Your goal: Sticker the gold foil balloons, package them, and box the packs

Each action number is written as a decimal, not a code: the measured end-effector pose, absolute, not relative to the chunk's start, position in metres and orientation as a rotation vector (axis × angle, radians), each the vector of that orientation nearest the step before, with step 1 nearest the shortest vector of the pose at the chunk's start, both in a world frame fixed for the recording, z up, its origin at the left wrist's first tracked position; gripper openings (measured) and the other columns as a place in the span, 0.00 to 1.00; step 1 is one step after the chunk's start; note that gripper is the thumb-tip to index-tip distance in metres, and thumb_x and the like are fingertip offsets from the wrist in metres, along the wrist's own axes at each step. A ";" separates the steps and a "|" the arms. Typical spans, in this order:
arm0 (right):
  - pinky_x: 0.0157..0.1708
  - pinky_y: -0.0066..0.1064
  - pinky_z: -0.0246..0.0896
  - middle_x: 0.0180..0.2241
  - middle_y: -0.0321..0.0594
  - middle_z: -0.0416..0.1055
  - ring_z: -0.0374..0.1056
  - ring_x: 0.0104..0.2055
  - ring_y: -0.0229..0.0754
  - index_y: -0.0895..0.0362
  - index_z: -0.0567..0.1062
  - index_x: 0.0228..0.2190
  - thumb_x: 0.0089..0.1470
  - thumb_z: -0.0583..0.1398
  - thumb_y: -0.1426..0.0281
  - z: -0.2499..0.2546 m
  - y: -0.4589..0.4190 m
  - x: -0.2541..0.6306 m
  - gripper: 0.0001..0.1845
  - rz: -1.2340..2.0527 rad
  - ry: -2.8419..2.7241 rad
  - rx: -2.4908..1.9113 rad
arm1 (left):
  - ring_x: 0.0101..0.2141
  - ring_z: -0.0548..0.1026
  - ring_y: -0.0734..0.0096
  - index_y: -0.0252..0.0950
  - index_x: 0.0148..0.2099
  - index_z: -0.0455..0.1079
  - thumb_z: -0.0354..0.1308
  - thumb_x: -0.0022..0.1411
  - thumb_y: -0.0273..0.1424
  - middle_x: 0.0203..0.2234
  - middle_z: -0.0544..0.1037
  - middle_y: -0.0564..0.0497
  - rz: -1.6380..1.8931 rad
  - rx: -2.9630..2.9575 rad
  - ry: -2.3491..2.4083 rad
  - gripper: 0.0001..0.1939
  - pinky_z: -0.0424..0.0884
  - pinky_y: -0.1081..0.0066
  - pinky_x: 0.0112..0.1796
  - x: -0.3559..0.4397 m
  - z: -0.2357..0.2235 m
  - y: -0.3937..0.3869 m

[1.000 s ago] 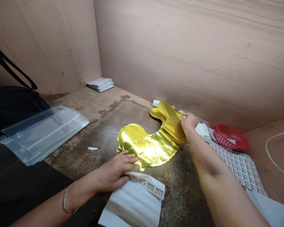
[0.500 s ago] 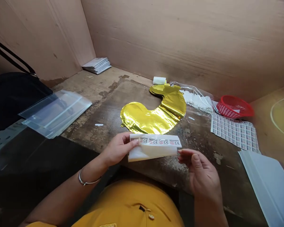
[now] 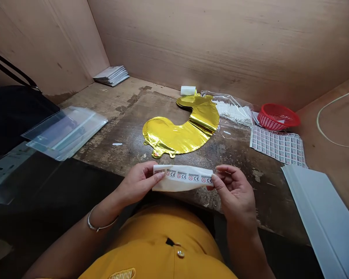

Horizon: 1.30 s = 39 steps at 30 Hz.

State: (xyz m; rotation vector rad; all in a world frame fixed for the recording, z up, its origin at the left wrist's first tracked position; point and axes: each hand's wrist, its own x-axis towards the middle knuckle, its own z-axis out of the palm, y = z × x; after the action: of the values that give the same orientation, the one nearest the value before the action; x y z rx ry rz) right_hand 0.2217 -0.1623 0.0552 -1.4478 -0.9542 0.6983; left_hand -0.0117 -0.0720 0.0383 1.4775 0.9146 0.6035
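White label strip (image 3: 184,183) between left grip (image 3: 138,183) and right grip (image 3: 236,190), 1 end in each narrow pinch

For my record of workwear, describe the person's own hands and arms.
The left hand and right hand are bare, without gloves. A thin, silver-coloured bangle circles the left wrist; nothing worn shows on the right wrist. No sleeve covers the visible forearms.

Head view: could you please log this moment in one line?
left hand: holds label strip; right hand: holds other end; gold foil: on table
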 end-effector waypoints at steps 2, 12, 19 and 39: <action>0.21 0.26 0.68 0.26 0.34 0.71 0.68 0.23 0.35 0.54 0.75 0.35 0.50 0.66 0.65 0.055 -0.164 0.219 0.10 0.626 -0.947 -1.449 | 0.36 0.75 0.66 0.32 0.42 0.73 0.58 0.62 0.39 0.35 0.78 0.47 0.665 1.494 0.926 0.14 0.72 0.69 0.37 -0.013 0.036 -0.073; 0.19 0.24 0.65 0.29 0.34 0.72 0.67 0.22 0.32 0.53 0.77 0.33 0.52 0.66 0.70 0.055 -0.164 0.223 0.04 0.710 -0.921 -1.323 | 0.31 0.74 0.77 0.47 0.64 0.56 0.62 0.61 0.32 0.39 0.73 0.53 1.118 1.430 1.073 0.32 0.74 0.75 0.34 -0.016 0.041 -0.112; 0.20 0.24 0.67 0.29 0.35 0.73 0.68 0.24 0.33 0.54 0.78 0.33 0.52 0.66 0.70 0.047 -0.162 0.221 0.04 0.763 -0.924 -1.302 | 0.44 0.76 0.70 0.48 0.64 0.60 0.64 0.59 0.30 0.46 0.76 0.51 1.088 1.352 0.955 0.32 0.76 0.69 0.47 -0.005 0.031 -0.112; 0.33 0.23 0.72 0.27 0.31 0.77 0.73 0.28 0.32 0.46 0.80 0.40 0.53 0.66 0.72 0.050 -0.162 0.206 0.12 0.947 -0.932 -1.166 | 0.32 0.79 0.75 0.36 0.34 0.78 0.68 0.52 0.26 0.30 0.81 0.52 1.022 1.176 0.892 0.05 0.77 0.81 0.35 0.005 0.044 -0.100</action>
State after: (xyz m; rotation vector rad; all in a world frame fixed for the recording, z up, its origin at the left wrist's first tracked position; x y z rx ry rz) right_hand 0.2059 -0.1618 0.0502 -1.1658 -0.9316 0.9471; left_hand 0.0045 -0.0996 0.0436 1.1760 0.8924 1.0216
